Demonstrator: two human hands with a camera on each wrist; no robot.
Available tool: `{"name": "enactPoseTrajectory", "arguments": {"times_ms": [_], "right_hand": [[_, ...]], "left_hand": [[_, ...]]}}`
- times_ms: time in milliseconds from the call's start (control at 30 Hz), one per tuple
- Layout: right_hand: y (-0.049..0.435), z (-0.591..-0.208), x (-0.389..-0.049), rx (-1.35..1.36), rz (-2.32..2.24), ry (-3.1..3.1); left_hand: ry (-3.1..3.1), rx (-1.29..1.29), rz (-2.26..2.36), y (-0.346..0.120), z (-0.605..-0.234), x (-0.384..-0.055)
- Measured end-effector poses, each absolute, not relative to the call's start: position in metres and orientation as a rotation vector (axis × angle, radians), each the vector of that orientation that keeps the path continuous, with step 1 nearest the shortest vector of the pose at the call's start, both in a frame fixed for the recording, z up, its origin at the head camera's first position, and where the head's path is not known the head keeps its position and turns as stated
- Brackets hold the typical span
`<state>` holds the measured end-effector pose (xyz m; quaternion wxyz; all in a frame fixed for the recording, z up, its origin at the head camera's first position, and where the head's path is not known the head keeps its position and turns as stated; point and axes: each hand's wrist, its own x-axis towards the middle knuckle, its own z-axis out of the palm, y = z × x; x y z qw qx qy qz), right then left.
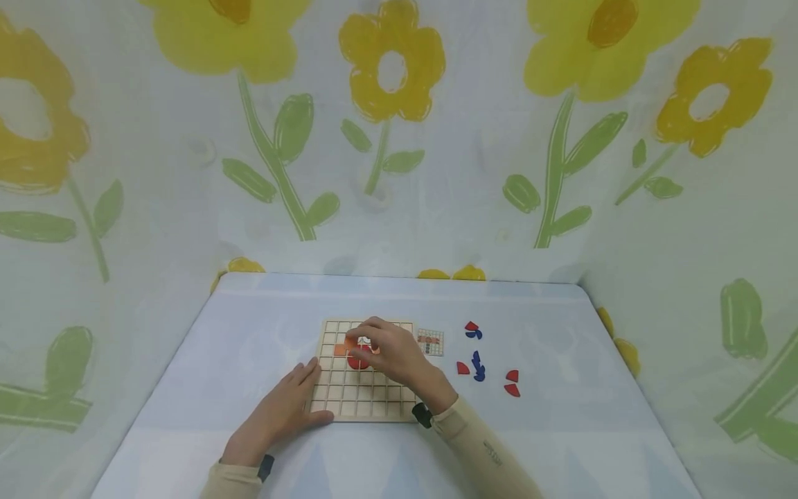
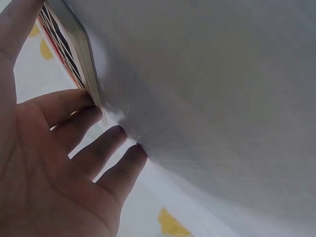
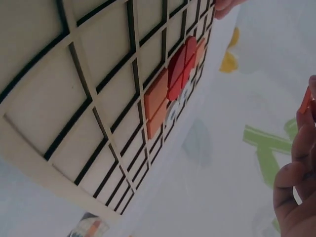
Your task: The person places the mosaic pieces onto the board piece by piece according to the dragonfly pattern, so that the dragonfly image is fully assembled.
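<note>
A pale wooden grid board [image 1: 349, 396] lies on the table. My left hand [image 1: 280, 410] rests at its near left corner, fingers fairly straight against the left edge and thumb at the front edge. Above the board, my right hand [image 1: 399, 355] pinches a small orange piece [image 3: 306, 101] between thumb and fingers. Red pieces [image 3: 180, 69] sit together in a rounded shape on the grid, with orange square tiles [image 3: 156, 98] on either side. Pale ring-marked pieces [image 3: 173, 112] lie alongside them. From the head view, my right hand covers part of this pattern.
A small pattern card [image 1: 431, 342] lies beside the board's right edge. Farther right are loose red quarter-circle pieces [image 1: 512, 391] and blue pieces [image 1: 478, 367], in little groups. A flower-printed cloth [image 1: 399, 229] stands around the back and sides of the table.
</note>
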<state>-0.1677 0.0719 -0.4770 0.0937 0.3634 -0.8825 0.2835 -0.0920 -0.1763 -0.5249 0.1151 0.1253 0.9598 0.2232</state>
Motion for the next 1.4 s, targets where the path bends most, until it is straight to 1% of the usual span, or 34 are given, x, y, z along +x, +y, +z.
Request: {"name": "enactPoseTrajectory", "arguments": {"times_ms": [267,533,900,1400], "right_hand": [[0.04,-0.489,-0.183,1.178,0.613,-2.803],[0.025,-0.5,-0.188,1.1,0.526,-3.043],[0.017,-0.507,-0.189,1.1,0.401,-3.084],[0.017,-0.511,-0.189,1.097,0.38,-3.077]], "left_hand": [[2.82,0.404,0.661,-0.18,-0.523,-0.091],[2.824,0.415,0.67,-0.18,-0.525,-0.09],[2.831,0.408,0.673,-0.18,-0.525,-0.09],[2.839,0.412,0.684,-0.179,-0.52,-0.088]]}}
